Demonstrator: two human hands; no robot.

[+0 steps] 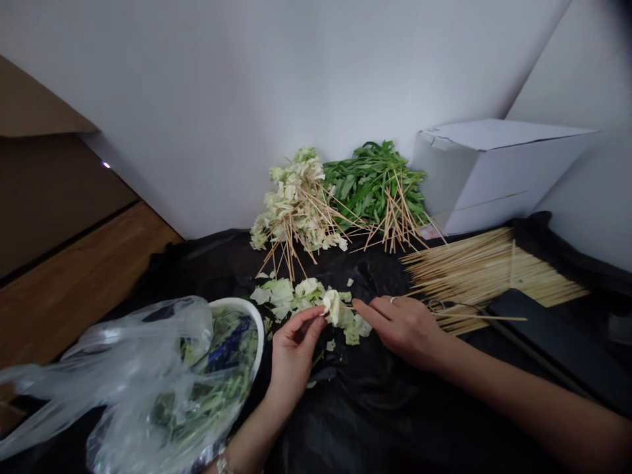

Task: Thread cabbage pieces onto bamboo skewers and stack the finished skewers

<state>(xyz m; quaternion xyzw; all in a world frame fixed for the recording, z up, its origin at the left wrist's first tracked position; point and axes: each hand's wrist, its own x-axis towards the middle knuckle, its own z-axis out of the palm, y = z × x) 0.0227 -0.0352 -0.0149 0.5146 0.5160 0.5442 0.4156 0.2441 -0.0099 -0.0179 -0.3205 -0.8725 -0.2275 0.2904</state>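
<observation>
The left hand (291,352) has its thumb and forefinger closed in a pinch on a folded pale leaf (332,307), its other fingers curled in. The right hand (407,329), a ring on one finger, is closed around a thin wooden stick (503,318), with the forefinger reaching along it towards the leaf. The stick's near end meets the leaf between the hands, and its other end sticks out behind the right hand; how deep it goes into the leaf cannot be told.

Loose cabbage pieces (280,295) lie on a black sheet (365,415) beneath and just beyond the hands. Farther ahead of the left hand stands a heap of cabbage on sticks (293,191), and beside it, ahead of the right hand, a bunch of leafy greens (363,181) with sticks jutting towards the hands. Beyond the right hand, a pile of bare sticks (474,263) is spread out in front of a white box (518,174), with a flat dark object (548,345) near the right forearm. To the left of the left hand, a clear plastic bag (133,382) partly covers a white tub (259,336) holding more greens.
</observation>
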